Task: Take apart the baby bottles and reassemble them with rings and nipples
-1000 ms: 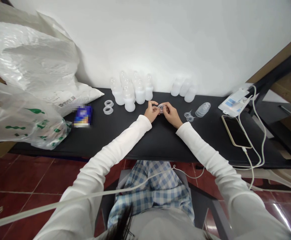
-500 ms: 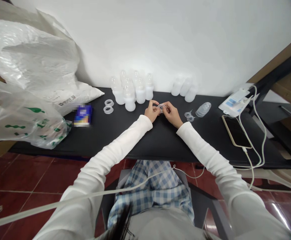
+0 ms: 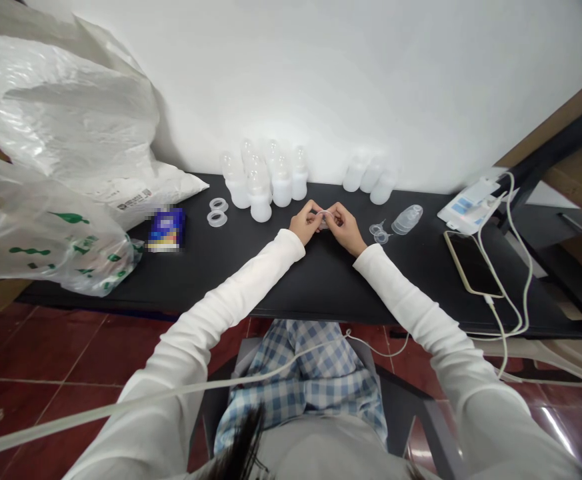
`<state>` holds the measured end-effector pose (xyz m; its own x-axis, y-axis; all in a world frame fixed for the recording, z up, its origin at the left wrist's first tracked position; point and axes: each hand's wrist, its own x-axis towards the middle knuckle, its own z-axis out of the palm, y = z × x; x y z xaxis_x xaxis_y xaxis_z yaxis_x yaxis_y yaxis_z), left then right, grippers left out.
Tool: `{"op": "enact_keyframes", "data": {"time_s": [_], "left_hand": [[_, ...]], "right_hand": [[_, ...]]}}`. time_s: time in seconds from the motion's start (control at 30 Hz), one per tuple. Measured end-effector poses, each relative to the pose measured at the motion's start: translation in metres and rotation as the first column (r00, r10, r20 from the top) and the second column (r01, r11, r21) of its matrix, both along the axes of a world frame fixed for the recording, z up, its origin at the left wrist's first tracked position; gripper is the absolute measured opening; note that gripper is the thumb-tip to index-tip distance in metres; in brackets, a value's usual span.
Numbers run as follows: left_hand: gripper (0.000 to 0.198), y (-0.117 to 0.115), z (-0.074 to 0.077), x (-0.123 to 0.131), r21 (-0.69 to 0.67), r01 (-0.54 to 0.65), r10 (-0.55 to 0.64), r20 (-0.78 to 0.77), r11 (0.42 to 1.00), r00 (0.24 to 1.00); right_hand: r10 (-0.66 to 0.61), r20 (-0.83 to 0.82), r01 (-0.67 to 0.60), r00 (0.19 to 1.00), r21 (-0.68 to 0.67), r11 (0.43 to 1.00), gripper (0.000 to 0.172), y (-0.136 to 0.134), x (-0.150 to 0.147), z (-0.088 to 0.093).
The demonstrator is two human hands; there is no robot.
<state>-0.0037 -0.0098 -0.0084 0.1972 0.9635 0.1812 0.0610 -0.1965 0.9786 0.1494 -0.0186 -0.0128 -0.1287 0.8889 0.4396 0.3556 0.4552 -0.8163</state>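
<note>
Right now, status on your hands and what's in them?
Left hand, right hand: both pinching a small clear ring. Frosted bottles stand beyond, apart from the hands.

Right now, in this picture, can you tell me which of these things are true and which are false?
1. The left hand and right hand pinch a small clear plastic piece between them. True.
2. The phone is in the right hand. False: the phone lies on the black table, off to the right.
3. Two clear rings lie on the table, left of the hands. True.
4. The frosted baby bottles lie on their sides. False: the frosted baby bottles stand upright by the wall.
</note>
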Motion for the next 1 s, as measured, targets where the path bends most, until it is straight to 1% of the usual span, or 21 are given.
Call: {"op": "enact_keyframes", "data": {"time_s": [0.13,0.23,0.37,0.53,0.63,0.77,0.87,0.93,1.0], "left_hand": [[0.011,0.0005,0.0004,-0.0010,0.026,-0.018,0.018,-0.020,0.999,1.000],[0.012,0.0032,-0.0024,0.0001,-0.003,-0.037,0.037,0.025,0.999,0.999],[0.020,0.0077,-0.0077,0.0025,0.000,-0.051,0.051,0.076,0.999,0.996],[0.027,0.0077,-0.0081,0.0026,0.012,-0.077,0.077,-0.001,0.997,0.997],[0.026,0.0060,-0.0063,0.0016,0.040,-0.068,0.070,-0.047,0.997,0.996],[0.025,0.0053,-0.0046,0.0008,0.060,-0.083,0.088,-0.083,0.995,0.993],[0.026,0.0052,-0.0042,0.0010,0.081,-0.095,0.102,-0.087,0.992,0.991],[0.026,0.0053,-0.0046,0.0014,0.093,-0.095,0.101,-0.068,0.991,0.992],[0.026,0.0060,-0.0056,0.0021,0.077,-0.099,0.102,-0.033,0.992,0.994]], "right_hand": [[-0.028,0.038,0.028,0.999,0.022,0.999,0.047,-0.0008,-0.0015,0.0014],[-0.023,0.041,0.023,0.999,0.012,1.000,0.048,-0.0004,-0.0016,0.0018],[-0.007,0.035,0.006,0.999,0.017,1.000,0.046,0.0016,0.0004,0.0003],[-0.004,0.036,0.003,0.999,0.038,0.999,0.037,0.0035,0.0015,-0.0023],[-0.035,0.048,0.034,0.998,0.037,0.999,0.033,0.0038,0.0008,-0.0035],[-0.057,0.065,0.054,0.996,0.041,0.998,0.031,0.0020,-0.0015,-0.0037],[-0.074,0.060,0.071,0.995,0.043,0.997,0.030,0.0000,-0.0036,-0.0031],[-0.085,0.056,0.083,0.995,0.034,0.996,0.031,-0.0007,-0.0046,-0.0027],[-0.082,0.054,0.081,0.995,0.019,0.997,0.034,-0.0011,-0.0049,-0.0023]]}}
